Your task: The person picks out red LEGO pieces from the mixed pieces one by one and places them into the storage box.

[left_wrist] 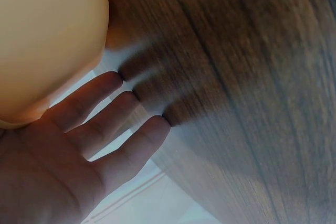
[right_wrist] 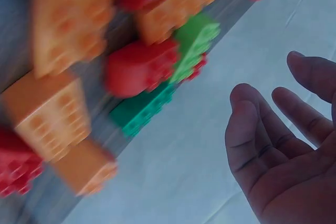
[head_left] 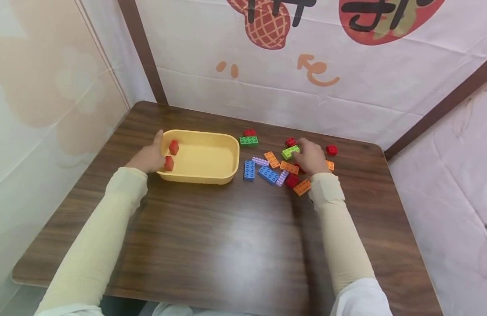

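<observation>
My left hand (head_left: 150,157) holds the left end of a yellow tray (head_left: 200,180), thumb side over the rim. In the left wrist view three fairly straight fingers (left_wrist: 134,148) lie outside the tray wall, tips right at the table; the thumb is hidden. Two red bricks (head_left: 174,147) sit inside the tray near this hand. My right hand (head_left: 311,158) hovers over loose building bricks, beside a light green brick (head_left: 290,152). Its fingers are loosely bent with nothing between them in the right wrist view. A red brick (right_wrist: 139,69) and orange bricks (right_wrist: 52,114) lie near it.
Blue bricks (head_left: 249,170), purple bricks (head_left: 282,178) and a green brick (head_left: 249,141) lie between the tray and my right hand. A red brick (head_left: 331,150) lies farther right. The brown table (head_left: 211,245) meets fabric walls at the back and left.
</observation>
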Motion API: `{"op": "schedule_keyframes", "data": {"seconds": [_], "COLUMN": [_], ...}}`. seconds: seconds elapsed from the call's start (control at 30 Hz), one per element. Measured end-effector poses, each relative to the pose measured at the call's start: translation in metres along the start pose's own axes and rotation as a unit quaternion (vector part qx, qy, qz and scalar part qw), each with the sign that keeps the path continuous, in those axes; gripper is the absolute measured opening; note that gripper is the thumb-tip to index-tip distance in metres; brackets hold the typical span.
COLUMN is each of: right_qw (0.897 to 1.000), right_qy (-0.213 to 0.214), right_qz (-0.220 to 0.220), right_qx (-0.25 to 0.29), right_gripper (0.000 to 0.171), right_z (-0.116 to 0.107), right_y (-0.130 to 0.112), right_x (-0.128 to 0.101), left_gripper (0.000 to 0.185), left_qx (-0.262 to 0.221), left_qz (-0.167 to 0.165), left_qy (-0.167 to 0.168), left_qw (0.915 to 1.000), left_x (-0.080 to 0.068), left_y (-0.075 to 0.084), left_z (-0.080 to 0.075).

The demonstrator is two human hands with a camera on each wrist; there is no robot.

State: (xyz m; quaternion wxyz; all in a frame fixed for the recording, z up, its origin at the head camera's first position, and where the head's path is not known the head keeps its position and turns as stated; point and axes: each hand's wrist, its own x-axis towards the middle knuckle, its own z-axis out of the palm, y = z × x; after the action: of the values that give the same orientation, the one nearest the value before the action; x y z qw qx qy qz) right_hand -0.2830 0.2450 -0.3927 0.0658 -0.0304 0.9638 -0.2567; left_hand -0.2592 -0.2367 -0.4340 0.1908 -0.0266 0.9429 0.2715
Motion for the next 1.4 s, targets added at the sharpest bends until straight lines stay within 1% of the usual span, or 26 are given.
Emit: {"op": "schedule_keyframes", "data": {"seconds": [0.1,0.23,0.3,0.4,0.53,0.6,0.73,0.9,0.97,1.03,1.13,1.23,1.3,1.4], "right_qw": [1.0,0.999,0.999,0.998,0.997,0.997,0.997,0.997,0.997,0.996,0.993,0.988,0.988,0.988], "right_qy": [0.006,0.016,0.021,0.027,0.02,0.013,0.001,0.001,-0.009,-0.031,-0.079,-0.112,-0.115,-0.109], "right_qz": [0.025,0.034,0.04,0.056,0.065,0.064,0.069,0.058,0.063,0.07,0.087,0.095,0.096,0.096], "right_qx": [-0.003,-0.013,-0.013,-0.021,-0.04,-0.049,-0.044,-0.051,-0.05,-0.042,-0.03,-0.036,-0.046,-0.056], "right_gripper": [0.045,0.041,0.036,0.027,0.019,0.017,0.018,0.024,0.028,0.036,0.057,0.072,0.074,0.073], "right_z": [-0.01,-0.014,-0.015,-0.017,-0.013,-0.011,-0.007,-0.012,-0.016,-0.018,-0.018,-0.016,-0.016,-0.015], "right_y": [0.016,0.036,0.048,0.069,0.093,0.103,0.118,0.125,0.126,0.126,0.123,0.122,0.123,0.128], "right_x": [-0.008,-0.018,-0.024,-0.038,-0.052,-0.058,-0.064,-0.071,-0.073,-0.074,-0.076,-0.076,-0.076,-0.077], "left_gripper": [0.095,0.099,0.1,0.1,0.1,0.1,0.099,0.1,0.099,0.098,0.098,0.098,0.098,0.098], "left_qx": [-0.005,-0.006,-0.005,-0.007,-0.005,-0.005,-0.006,-0.009,-0.007,-0.003,0.001,0.002,0.003,0.004], "left_qz": [0.007,0.012,0.012,0.019,0.023,0.026,0.034,0.04,0.043,0.043,0.04,0.041,0.044,0.047], "left_qy": [-0.003,-0.003,-0.002,-0.009,-0.012,-0.011,-0.012,-0.006,-0.002,0.0,0.002,0.003,0.001,-0.003], "left_qw": [1.0,0.9999,0.9999,0.9997,0.9996,0.9996,0.9993,0.9991,0.999,0.999,0.9992,0.9992,0.999,0.9989], "left_x": [0.004,0.006,0.006,0.009,0.009,0.01,0.011,0.008,0.009,0.01,0.009,0.008,0.009,0.011], "left_y": [0.0,-0.007,-0.009,-0.008,-0.009,-0.009,-0.009,-0.009,-0.008,-0.01,-0.012,-0.013,-0.013,-0.011], "left_z": [0.0,-0.002,-0.003,-0.001,0.002,0.003,0.003,0.0,-0.001,-0.002,-0.004,-0.004,-0.003,0.0]}}
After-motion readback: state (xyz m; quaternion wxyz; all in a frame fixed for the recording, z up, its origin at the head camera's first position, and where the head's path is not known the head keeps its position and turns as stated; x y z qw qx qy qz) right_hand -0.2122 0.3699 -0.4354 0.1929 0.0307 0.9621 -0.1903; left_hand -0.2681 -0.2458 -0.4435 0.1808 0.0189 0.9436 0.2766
